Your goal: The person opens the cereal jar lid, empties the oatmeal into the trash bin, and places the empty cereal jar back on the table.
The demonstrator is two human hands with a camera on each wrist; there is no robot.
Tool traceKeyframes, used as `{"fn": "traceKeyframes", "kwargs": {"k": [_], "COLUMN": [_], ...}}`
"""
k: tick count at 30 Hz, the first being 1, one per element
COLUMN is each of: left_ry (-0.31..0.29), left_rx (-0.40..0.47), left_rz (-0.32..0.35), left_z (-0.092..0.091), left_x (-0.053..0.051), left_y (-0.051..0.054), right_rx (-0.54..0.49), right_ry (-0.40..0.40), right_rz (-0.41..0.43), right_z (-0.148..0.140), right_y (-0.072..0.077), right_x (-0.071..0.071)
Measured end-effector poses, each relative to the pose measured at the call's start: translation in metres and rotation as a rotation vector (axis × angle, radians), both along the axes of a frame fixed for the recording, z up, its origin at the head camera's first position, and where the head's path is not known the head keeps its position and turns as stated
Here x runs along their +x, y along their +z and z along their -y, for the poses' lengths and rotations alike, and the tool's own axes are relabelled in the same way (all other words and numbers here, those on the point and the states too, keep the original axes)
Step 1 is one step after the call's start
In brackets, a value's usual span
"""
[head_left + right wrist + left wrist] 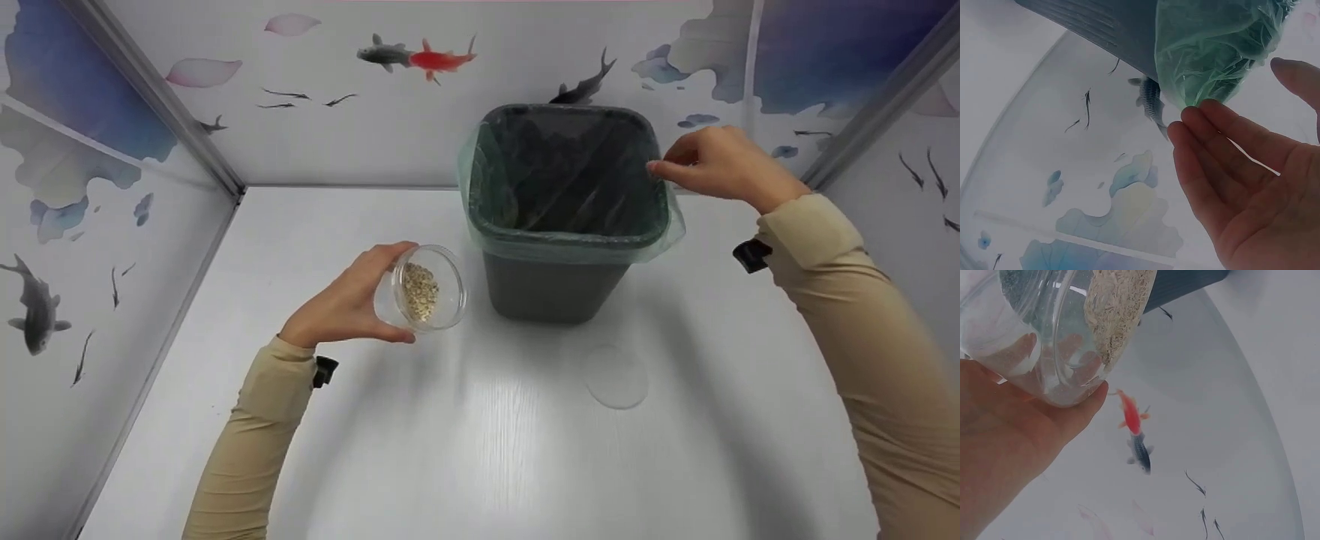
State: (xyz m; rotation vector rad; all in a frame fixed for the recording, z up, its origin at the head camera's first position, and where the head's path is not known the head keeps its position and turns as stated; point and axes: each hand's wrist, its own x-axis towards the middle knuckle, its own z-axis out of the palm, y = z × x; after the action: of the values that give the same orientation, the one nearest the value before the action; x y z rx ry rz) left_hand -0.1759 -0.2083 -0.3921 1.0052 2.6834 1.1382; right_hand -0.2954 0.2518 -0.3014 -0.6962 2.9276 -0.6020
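Note:
In the head view my left hand (349, 300) grips a clear round jar (450, 289) by its sides, tilted, with its mouth turned toward the bin. Pale, oat-like flakes (420, 291) lie against one side inside; the left wrist view shows them close up through the clear wall. My right hand (724, 169) is at the right rim of a dark grey bin (559, 289). A thin green plastic bag (480, 157) lines it and folds over the rim. In the right wrist view, bent fingertips (1207, 107) touch the bag's hanging edge, thumb held apart.
A clear, thin round disc (616, 382), perhaps a lid, lies on the white table (510, 465) in front of the bin. Panels with painted fish (442, 60) stand behind and at both sides. The bin stands close to the back panel.

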Motion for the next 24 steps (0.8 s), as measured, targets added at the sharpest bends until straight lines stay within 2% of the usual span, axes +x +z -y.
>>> {"fn": "traceKeyframes", "kwargs": {"k": [7, 24], "left_ry": [-0.012, -0.036], "left_rx": [0.012, 0.008], "left_rz": [-0.017, -0.025], "left_z": [-0.001, -0.006], "left_x": [0.0, -0.005], "left_y": [0.001, 0.004], "right_rx": [0.043, 0.076], "right_ry": [-0.001, -0.013], "right_rz": [0.066, 0.084], "right_z": [0.006, 0.013], "right_y": [0.002, 0.001], "right_x": [-0.005, -0.01]}}
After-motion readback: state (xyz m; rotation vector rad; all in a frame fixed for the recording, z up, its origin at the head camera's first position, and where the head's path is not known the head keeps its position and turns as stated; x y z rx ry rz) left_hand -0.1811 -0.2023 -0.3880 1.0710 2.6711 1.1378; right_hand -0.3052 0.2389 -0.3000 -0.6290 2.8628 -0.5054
